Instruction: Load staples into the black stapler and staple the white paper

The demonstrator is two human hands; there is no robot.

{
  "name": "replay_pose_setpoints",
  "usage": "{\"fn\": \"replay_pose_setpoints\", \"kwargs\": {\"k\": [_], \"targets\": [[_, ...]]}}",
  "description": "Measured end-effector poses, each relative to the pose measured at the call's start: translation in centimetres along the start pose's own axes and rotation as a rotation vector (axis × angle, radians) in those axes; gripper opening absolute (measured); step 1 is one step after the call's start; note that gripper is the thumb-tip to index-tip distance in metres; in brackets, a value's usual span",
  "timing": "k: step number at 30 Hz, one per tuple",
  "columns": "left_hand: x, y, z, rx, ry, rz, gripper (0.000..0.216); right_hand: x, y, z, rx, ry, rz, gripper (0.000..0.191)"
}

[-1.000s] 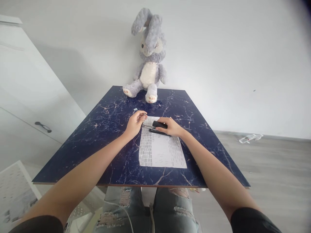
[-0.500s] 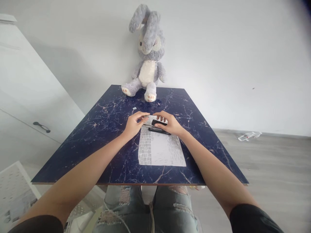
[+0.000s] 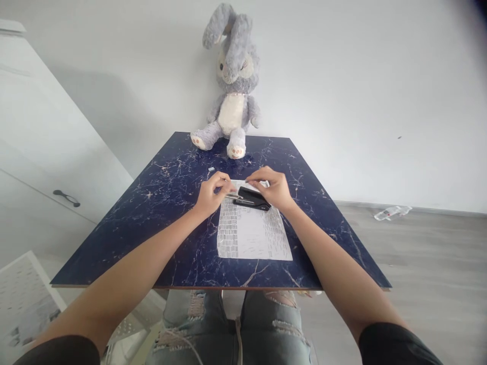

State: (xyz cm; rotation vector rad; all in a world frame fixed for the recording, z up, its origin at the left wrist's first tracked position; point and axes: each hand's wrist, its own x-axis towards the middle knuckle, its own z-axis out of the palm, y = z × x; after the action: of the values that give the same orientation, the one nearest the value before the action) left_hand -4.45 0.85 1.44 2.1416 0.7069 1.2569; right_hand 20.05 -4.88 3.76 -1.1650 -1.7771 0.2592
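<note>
A black stapler (image 3: 259, 199) lies opened up on a printed sheet of paper (image 3: 253, 238), its metal magazine (image 3: 243, 199) pointing left. My left hand (image 3: 211, 195) is closed at the left tip of that magazine, thumb and fingers bent around it. Just above the stapler's right part, my right hand (image 3: 277, 188) has thumb and index finger brought together in a pinch. Whatever may sit between those fingertips is too small to make out. Beyond my left hand, a small pale piece (image 3: 211, 169) lies on the dark blue marbled table (image 3: 182, 243).
A grey plush rabbit (image 3: 232, 111) sits at the table's far edge against the wall. White cabinetry with a dark handle (image 3: 66, 197) stands at left. On the floor at right lies a clear plastic item (image 3: 391, 213). My legs are under the near edge.
My right hand has lifted off the stapler and shifted slightly up and right, uncovering more of its black body. My left hand stays at the magazine's tip.
</note>
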Motion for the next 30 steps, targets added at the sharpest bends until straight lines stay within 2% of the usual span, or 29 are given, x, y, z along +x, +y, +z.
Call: {"fn": "replay_pose_setpoints", "kwargs": {"k": [2,5,9,11,13,17,19,22,25,27,30], "targets": [[0.7,-1.8,-0.8,0.125,0.031,-0.031,0.026,0.1,2.4,-1.2,-0.077,0.125,0.158,0.027],[1.7,-5.3,-1.8,0.432,-0.033,-0.104,0.026,-0.2,7.1,-2.9,-0.223,0.230,0.359,0.021],[1.9,-8.2,-1.6,0.697,-0.207,-0.293,0.055,-1.1,11.7,-3.9,-0.268,0.278,0.576,0.016],[1.8,-8.6,-1.3,0.738,-0.299,-0.338,0.064,-1.2,12.7,-3.8,-0.298,0.254,0.605,0.018],[1.7,-8.6,-1.2,0.760,-0.350,-0.351,0.064,-1.1,12.9,-3.6,-0.364,0.246,0.572,0.025],[1.7,-8.3,-1.3,0.785,-0.340,-0.321,0.061,-0.5,11.4,-3.0,-0.463,0.333,0.425,0.031],[1.7,-8.2,-1.4,0.782,-0.318,-0.296,0.058,-0.2,9.7,-2.5,-0.380,0.234,0.298,0.031],[1.7,-8.3,-1.5,0.767,-0.298,-0.263,0.053,0.1,6.7,-1.4,-0.184,-0.101,0.056,0.037],[1.7,-8.5,-1.3,0.760,-0.260,-0.278,0.054,0.2,4.0,-0.3,-0.049,-0.390,-0.049,0.044],[1.8,-8.5,-1.2,0.773,-0.263,-0.311,0.060,0.3,2.9,0.2,-0.018,-0.469,-0.049,0.046],[2.0,-8.2,-1.0,0.804,-0.325,-0.357,0.069,0.3,2.4,0.6,-0.037,-0.490,-0.036,0.053]]}}
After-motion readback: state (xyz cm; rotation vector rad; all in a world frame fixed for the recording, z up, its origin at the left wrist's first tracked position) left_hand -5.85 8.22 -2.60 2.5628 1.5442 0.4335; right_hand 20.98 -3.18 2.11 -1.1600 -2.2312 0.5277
